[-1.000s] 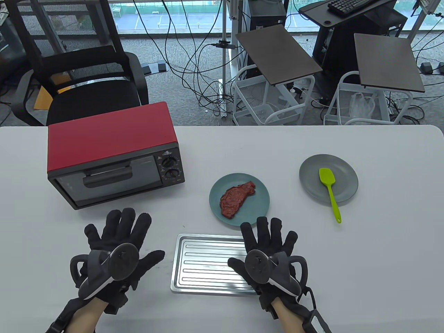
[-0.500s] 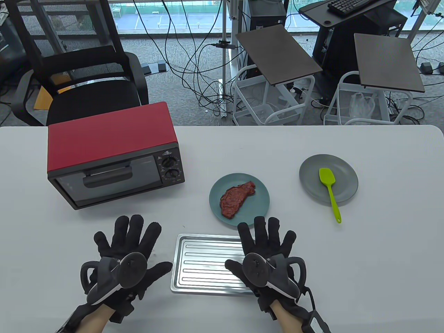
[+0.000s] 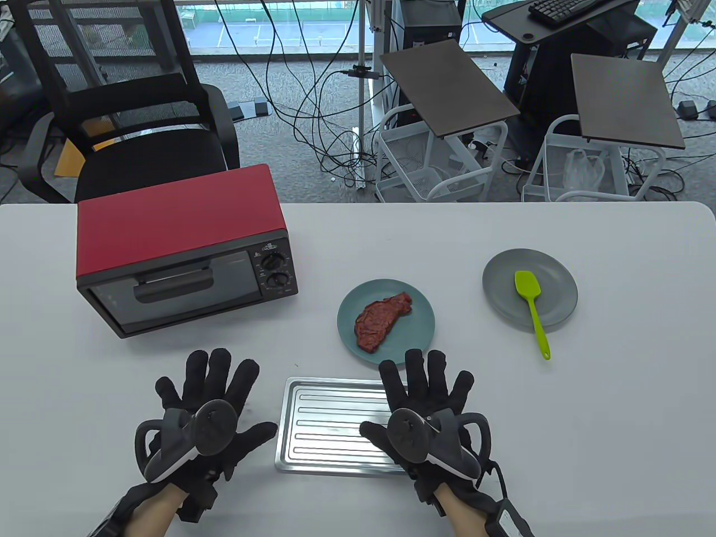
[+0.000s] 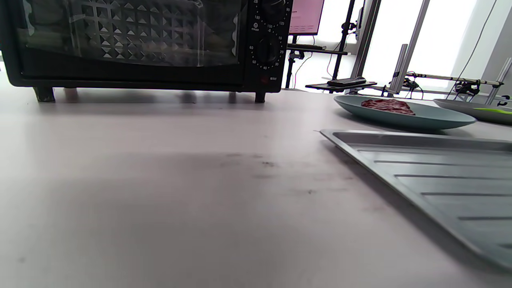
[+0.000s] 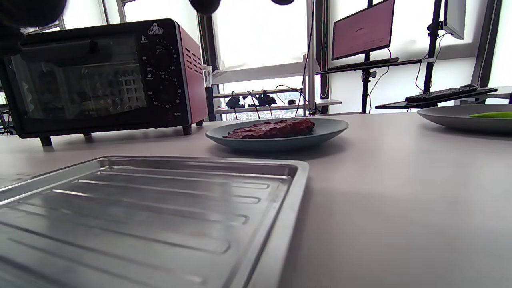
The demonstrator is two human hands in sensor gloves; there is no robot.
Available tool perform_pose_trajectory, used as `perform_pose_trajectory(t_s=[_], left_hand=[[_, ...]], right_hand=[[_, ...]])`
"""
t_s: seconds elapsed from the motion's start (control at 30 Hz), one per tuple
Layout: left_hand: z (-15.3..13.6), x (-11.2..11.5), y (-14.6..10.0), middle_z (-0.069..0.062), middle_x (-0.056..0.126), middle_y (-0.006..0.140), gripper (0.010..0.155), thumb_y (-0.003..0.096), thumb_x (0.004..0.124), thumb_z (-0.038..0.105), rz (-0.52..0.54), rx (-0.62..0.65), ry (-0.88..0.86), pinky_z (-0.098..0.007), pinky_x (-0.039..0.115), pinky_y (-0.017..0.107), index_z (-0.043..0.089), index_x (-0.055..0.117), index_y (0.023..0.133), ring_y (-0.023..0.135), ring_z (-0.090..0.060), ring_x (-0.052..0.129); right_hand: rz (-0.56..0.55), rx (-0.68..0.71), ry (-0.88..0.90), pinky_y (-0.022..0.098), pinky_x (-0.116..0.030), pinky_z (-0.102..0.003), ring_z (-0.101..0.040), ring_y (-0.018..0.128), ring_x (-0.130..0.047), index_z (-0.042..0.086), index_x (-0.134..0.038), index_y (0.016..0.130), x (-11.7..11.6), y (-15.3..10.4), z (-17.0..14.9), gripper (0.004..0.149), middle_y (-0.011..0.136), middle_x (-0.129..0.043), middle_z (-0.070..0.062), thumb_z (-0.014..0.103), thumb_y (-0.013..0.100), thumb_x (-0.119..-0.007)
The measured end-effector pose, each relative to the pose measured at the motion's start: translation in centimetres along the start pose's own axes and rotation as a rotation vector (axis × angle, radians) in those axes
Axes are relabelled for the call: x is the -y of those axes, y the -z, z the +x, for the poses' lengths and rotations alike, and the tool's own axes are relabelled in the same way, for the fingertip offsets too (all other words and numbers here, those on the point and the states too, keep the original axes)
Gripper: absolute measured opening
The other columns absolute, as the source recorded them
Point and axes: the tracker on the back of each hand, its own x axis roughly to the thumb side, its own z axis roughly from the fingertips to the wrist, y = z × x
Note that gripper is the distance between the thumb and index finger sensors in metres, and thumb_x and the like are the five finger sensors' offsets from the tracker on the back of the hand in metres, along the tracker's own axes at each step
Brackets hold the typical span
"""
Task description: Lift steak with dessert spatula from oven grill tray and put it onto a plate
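The red-brown steak (image 3: 381,320) (image 5: 272,128) (image 4: 387,105) lies on a teal plate (image 3: 417,335) (image 5: 328,134) (image 4: 436,120) in the middle of the table. In front of it sits the silver grill tray (image 3: 330,428) (image 5: 152,208) (image 4: 432,176), with nothing on it. The green spatula (image 3: 532,307) rests on a grey plate (image 3: 498,279) (image 5: 448,116) at the right, its handle over the rim. My left hand (image 3: 207,391) lies flat and open left of the tray. My right hand (image 3: 425,391) is spread open over the tray's right end, holding nothing.
A red and black toaster oven (image 3: 179,246) (image 4: 140,40) (image 5: 100,76) stands at the back left with its door closed. Beyond the table's far edge are a black chair (image 3: 134,128), carts and cables.
Both hands have drifted a little: the left one moved right toward the tray, the right one shifted slightly left over the tray. Steak, spatula and plates have not moved.
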Motion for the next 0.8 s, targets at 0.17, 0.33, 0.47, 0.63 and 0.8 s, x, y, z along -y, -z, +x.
perform_pose_trajectory(t_s=[0.17,0.33,0.47,0.63,0.8], left_hand=[[0.38,-0.01,-0.24,0.005,0.0,0.122,0.098,0.0295,0.052,0.094,0.017,0.01,0.011,-0.08,0.018,0.071,0.052,0.007,0.106,0.119,-0.036,0.003],[0.01,-0.04,-0.17,0.004,0.004,0.122,0.098,0.0301,0.053,0.093,0.006,-0.004,-0.019,-0.08,0.019,0.07,0.051,0.009,0.107,0.118,-0.037,0.004],[-0.15,-0.05,-0.07,0.004,0.004,0.122,0.098,0.0302,0.053,0.093,-0.002,-0.005,-0.033,-0.08,0.018,0.07,0.051,0.009,0.107,0.118,-0.037,0.003],[-0.03,-0.06,-0.06,0.004,0.004,0.122,0.098,0.0305,0.054,0.093,-0.001,-0.007,-0.017,-0.08,0.018,0.07,0.05,0.009,0.107,0.118,-0.037,0.004],[-0.09,0.02,0.0,0.004,0.005,0.122,0.098,0.0309,0.055,0.092,-0.002,-0.006,-0.024,-0.08,0.019,0.07,0.05,0.01,0.107,0.118,-0.037,0.005]], right_hand=[[-0.004,0.005,-0.001,0.064,-0.018,-0.086,-0.055,0.105,-0.005,0.023,-0.021,0.116,0.02,-0.06,0.04,0.096,0.12,-0.012,-0.022,0.079,0.045,-0.055],[0.01,0.006,-0.001,0.064,-0.018,-0.086,-0.055,0.105,-0.005,0.023,-0.021,0.116,-0.09,0.0,0.05,0.096,0.12,-0.012,-0.022,0.079,0.045,-0.055],[0.01,0.006,-0.002,0.064,-0.019,-0.086,-0.055,0.105,-0.006,0.023,-0.021,0.116,-0.07,-0.01,0.04,0.096,0.12,-0.012,-0.022,0.079,0.045,-0.055],[0.021,0.005,-0.003,0.064,-0.018,-0.086,-0.055,0.105,-0.005,0.023,-0.021,0.116,-0.07,0.08,0.05,0.096,0.12,-0.012,-0.022,0.079,0.046,-0.056],[0.031,0.007,-0.003,0.064,-0.018,-0.086,-0.055,0.105,-0.005,0.023,-0.022,0.116,-0.09,0.12,0.06,0.096,0.12,-0.012,-0.022,0.078,0.046,-0.056]])
